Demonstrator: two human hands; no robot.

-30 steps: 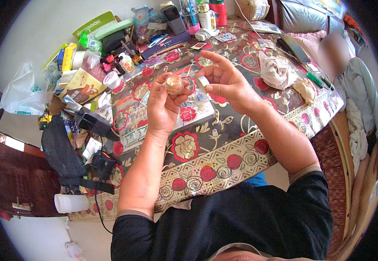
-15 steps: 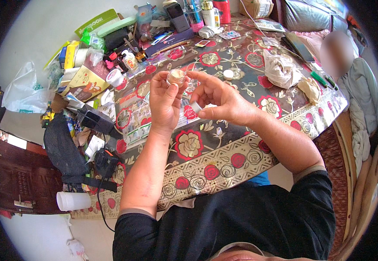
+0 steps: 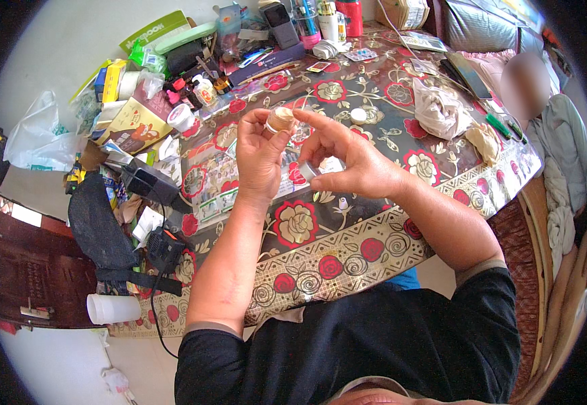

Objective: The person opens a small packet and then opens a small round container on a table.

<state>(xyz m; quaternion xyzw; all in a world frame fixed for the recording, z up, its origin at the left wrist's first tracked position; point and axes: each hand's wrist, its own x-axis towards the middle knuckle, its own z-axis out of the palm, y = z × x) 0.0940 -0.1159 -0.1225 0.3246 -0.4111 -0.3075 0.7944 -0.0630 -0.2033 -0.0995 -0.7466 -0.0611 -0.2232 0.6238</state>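
My left hand (image 3: 259, 158) grips a small open jar (image 3: 280, 121) with beige contents between thumb and fingers, held up over the table and tilted. My right hand (image 3: 351, 162) is close on its right, the index fingertip at the jar's rim. Between that hand's thumb and curled fingers sits a small silvery-white cap (image 3: 307, 171). On the tablecloth beyond the right hand lies a round white lid (image 3: 358, 116). A printed sheet with pictures (image 3: 216, 196) lies under and left of my hands.
Clutter lines the left and back: a brown-and-cream box (image 3: 138, 128), a white tub (image 3: 180, 117), bottles (image 3: 204, 91) and a black phone (image 3: 278, 23). At right are a crumpled pale cloth (image 3: 442, 111) and green-handled tool (image 3: 498, 126). A person (image 3: 560, 142) is at the right edge.
The jar has tipped over toward the right in my left hand, and its opening now faces my right index finger. My right hand keeps the cap and has barely moved.
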